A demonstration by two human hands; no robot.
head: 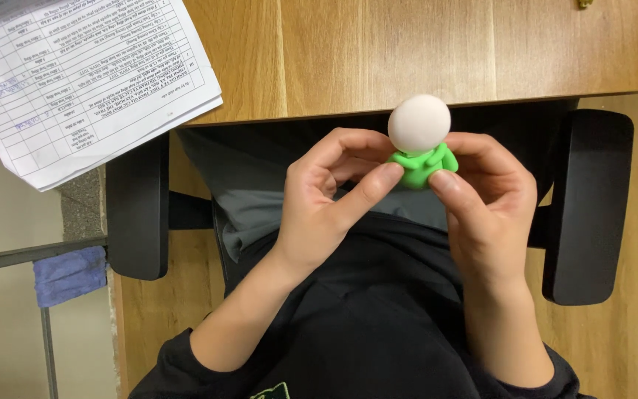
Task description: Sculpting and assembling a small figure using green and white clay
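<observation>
Two hands hold one small clay figure [421, 151] in the middle of the frame, just below the edge of the wooden table [378, 59]. It has a white ball for a head and a green body. My left hand [330, 203] is curled, with its thumb pressing the green part. My right hand [485, 199] is curled too, pinching the other side. I think I am shaping the soft green body. Gentle squeezes are needed, so the head stays on. Printed papers [75, 81] lie at the upper left.
</observation>
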